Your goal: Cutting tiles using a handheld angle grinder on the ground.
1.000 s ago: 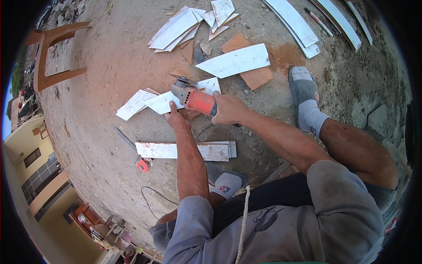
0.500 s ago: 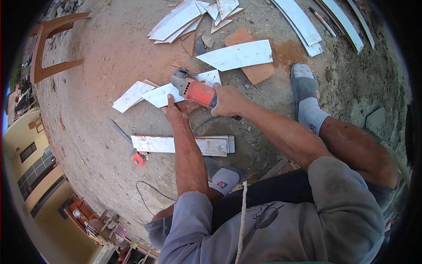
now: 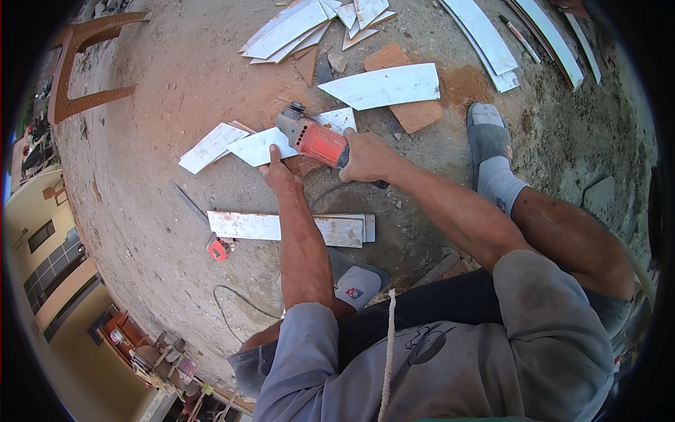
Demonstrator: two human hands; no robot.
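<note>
My right hand [image 3: 371, 156] is wrapped round the red and grey body of an angle grinder [image 3: 320, 143]. The grinder's head lies over a white tile strip [image 3: 256, 148], and its disc is hard to make out from above. My left hand [image 3: 281, 177] grips the near edge of that strip, thumb on top, just left of the grinder. Under the strip a reddish brick piece [image 3: 304, 166] shows. Another white tile part [image 3: 337, 119] sticks out behind the grinder, and cut tile pieces [image 3: 211, 149] lie to the left.
Nearer me lie stacked tile strips [image 3: 246, 225], a red tape measure [image 3: 219, 250] and a metal blade-like tool [image 3: 188, 204]. A pointed tile [image 3: 383, 87] rests on a brick [image 3: 418, 116]. Tile piles [image 3: 292, 32], long strips [image 3: 485, 42] and a marker [image 3: 520, 39] lie farther off. A cable [image 3: 242, 299] crosses the ground.
My hands, the grinder and the tile strip keep nearly the same places. The whole view has shifted slightly. A reddish-brown shape now shows at the upper right edge.
</note>
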